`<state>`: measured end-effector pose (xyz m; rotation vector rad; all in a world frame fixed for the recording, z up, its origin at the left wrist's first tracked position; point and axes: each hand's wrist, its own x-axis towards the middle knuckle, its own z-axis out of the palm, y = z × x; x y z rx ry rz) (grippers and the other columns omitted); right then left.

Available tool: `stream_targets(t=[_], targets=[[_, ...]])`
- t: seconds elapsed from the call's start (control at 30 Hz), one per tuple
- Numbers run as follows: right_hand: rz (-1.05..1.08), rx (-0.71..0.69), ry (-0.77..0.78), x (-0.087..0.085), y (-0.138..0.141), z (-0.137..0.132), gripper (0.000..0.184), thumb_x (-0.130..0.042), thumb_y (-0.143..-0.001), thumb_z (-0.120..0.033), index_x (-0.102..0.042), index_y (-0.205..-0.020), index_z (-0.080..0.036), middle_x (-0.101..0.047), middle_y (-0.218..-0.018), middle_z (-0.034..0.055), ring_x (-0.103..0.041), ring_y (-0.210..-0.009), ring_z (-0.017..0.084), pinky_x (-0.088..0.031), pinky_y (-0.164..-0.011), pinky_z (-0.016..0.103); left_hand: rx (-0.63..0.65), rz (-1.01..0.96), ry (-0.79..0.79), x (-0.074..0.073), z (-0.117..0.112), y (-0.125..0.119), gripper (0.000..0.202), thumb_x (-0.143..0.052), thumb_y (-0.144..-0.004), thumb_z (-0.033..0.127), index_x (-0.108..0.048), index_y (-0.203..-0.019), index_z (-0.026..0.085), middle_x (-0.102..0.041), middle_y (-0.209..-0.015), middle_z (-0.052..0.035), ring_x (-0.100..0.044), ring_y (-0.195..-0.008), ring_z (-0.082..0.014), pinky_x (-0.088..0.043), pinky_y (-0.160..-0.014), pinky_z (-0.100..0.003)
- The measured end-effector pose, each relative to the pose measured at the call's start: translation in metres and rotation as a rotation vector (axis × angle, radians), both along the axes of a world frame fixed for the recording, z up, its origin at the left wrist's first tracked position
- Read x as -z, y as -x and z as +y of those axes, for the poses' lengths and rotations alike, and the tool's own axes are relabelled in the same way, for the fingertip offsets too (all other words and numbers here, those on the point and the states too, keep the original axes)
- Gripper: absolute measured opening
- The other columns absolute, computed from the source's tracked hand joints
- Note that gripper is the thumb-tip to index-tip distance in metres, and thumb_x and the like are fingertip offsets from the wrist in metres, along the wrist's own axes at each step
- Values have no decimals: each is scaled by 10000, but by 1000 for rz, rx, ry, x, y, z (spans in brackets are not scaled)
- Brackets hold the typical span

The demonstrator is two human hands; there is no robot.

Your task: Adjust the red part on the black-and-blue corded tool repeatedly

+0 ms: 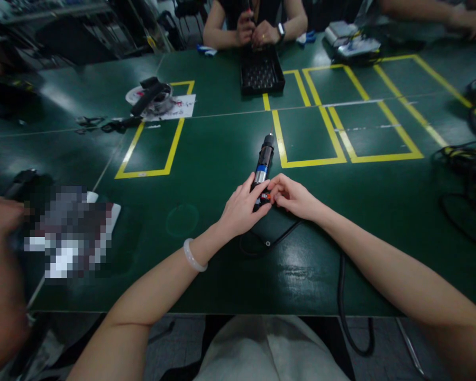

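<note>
A black electric screwdriver (265,153) with a blue band and a silver section lies on the green table, its thin tip pointing away from me. My left hand (244,205) is closed over its lower end, thumb and fingers along the body. On the right side of that end, my right hand (291,196) has its fingers curled in a pinch at a small orange-red part (266,196). What exactly the fingertips grip is partly hidden. A black cord (287,233) curves over the table below both hands.
Across the table a person's hands (254,30) are above a black tray (262,74) of small parts. Yellow tape outlines (313,161) mark the tabletop. Coiled cables (466,169) lie right; a tape-like roll with paper (184,106) sits left. Another person's arm (2,248) reaches in at left.
</note>
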<state>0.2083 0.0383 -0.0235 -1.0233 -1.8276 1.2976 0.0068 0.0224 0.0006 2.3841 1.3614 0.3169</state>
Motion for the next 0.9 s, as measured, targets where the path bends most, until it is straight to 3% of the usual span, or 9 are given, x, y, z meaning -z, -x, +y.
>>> stream_targets(t=[0.27, 0.57, 0.73, 0.9], targets=[[53, -27, 32, 3, -1, 1, 275, -472, -762, -68, -468, -1006, -194, -595, -787, -17, -558, -637, 101, -415, -516, 191, -48, 57, -51, -6, 5, -5, 471, -473, -956, 516, -531, -1352, 267, -293, -1586, -134, -468, -1313, -328, -416, -1020, -464], [106, 83, 145, -3, -4, 5, 291, -470, -744, -79, -447, -1007, -201, -573, -673, -50, -517, -477, 99, -380, -346, 164, -77, 148, -153, -11, 9, -9, 379, -593, -865, 371, -596, -1234, 284, -361, -1522, -95, -524, -1201, -327, -499, -925, -461], [131, 71, 192, -4, -9, 8, 263, -478, -778, -73, -459, -1010, -195, -577, -669, -47, -519, -474, 89, -388, -338, 146, -87, 179, -157, -14, 15, 20, 381, -611, -849, 369, -623, -1219, 283, -362, -1514, -93, -490, -1259, -340, -479, -977, -480], [151, 63, 215, -5, -10, 8, 238, -480, -812, -54, -488, -1012, -182, -588, -677, -36, -531, -481, 86, -409, -339, 150, -200, 211, -163, -11, 26, 75, 406, -603, -852, 410, -634, -1235, 278, -357, -1523, -88, -422, -1353, -346, -422, -1059, -498]])
